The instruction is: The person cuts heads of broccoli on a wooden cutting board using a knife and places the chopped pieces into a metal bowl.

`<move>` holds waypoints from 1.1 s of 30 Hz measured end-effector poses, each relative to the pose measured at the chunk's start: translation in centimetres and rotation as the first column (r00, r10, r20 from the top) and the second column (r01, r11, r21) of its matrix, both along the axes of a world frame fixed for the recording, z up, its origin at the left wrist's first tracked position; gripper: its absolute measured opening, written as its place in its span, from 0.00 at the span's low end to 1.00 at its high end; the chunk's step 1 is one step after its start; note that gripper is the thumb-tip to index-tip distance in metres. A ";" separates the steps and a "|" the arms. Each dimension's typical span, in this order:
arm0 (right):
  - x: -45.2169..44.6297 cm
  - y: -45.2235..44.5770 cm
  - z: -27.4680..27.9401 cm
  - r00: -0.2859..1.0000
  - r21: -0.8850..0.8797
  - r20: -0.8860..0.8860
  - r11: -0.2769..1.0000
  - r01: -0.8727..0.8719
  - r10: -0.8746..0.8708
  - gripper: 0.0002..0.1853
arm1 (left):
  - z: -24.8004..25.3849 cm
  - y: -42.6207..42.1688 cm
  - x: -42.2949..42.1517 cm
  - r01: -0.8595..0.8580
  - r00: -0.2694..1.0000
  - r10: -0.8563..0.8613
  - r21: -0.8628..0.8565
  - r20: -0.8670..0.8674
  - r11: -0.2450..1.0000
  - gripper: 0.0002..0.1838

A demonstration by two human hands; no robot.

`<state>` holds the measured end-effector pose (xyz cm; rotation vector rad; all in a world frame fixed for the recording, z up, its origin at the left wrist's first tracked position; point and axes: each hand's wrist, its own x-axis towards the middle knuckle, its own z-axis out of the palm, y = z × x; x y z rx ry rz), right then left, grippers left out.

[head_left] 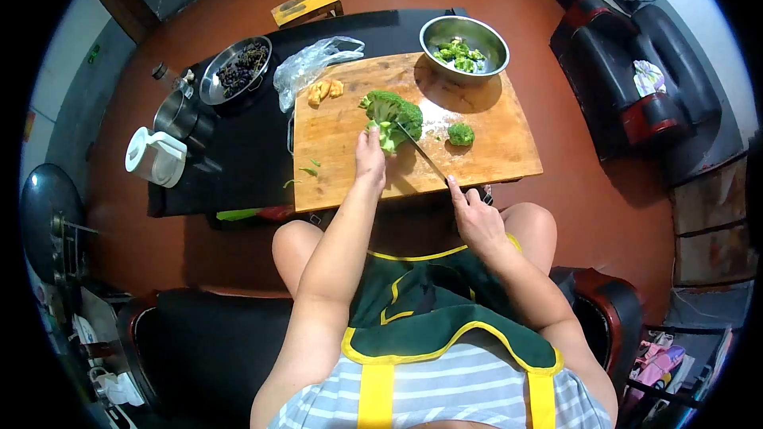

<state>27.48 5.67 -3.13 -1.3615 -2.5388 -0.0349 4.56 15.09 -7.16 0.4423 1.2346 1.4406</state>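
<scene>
My left hand [370, 156] is closed around the stem of a large broccoli head [395, 114], held over the wooden cutting board [338, 183]. In my right hand [478, 221] is the handle of a knife [423, 155]; its blade runs up to the broccoli and its tip lies against the florets. One cut broccoli floret [461, 134] sits on the board to the right of the blade. Beyond it, a steel bowl [487, 32] with cut broccoli pieces [458, 56] stands on the board's far right corner.
Yellow-orange pieces [325, 91] lie at the board's far left. Left of the board, the black table [246, 139] bears a plastic bag [311, 67], a pan of dark grapes [236, 71], a metal pot [175, 115] and a clear jug [156, 159]. A wooden stool [307, 6] stands behind.
</scene>
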 end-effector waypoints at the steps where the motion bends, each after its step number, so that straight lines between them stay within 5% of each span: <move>1: -0.2 0.0 0.3 1.000 -0.002 0.012 1.000 0.002 -0.002 0.36 | 0.2 0.2 0.4 -0.020 1.000 0.020 -0.013 -0.008 1.000 0.15; 7: -2.7 -1.8 3.9 0.954 -0.090 0.259 0.979 0.182 -0.153 0.37 | 0.7 1.1 2.4 -0.117 0.971 0.096 -0.085 -0.218 0.990 0.17; 15: -2.5 -0.3 3.3 0.974 -0.155 0.176 0.973 0.171 -0.143 0.34 | -1.6 2.5 3.5 -0.179 0.879 0.183 0.052 -0.440 0.983 0.20; 21: -2.4 1.5 7.3 0.986 -0.414 0.122 0.897 0.152 -0.111 0.33 | -2.0 3.2 3.1 -0.172 0.920 0.181 0.055 -0.348 0.983 0.15; 26: -3.2 0.7 5.1 0.978 -0.370 0.148 0.908 0.194 -0.149 0.34 | -5.8 4.8 2.3 -0.207 0.868 0.241 0.124 -0.434 0.970 0.16; 29: -3.8 0.1 4.5 0.979 -0.343 0.143 0.921 0.186 -0.144 0.35 | -1.5 2.5 3.1 -0.182 0.932 0.180 0.024 -0.314 0.983 0.20; 33: -3.0 0.8 4.3 0.991 -0.387 0.075 0.912 0.134 -0.114 0.34 | -3.7 2.7 2.6 -0.130 0.898 0.155 0.087 -0.413 0.988 0.21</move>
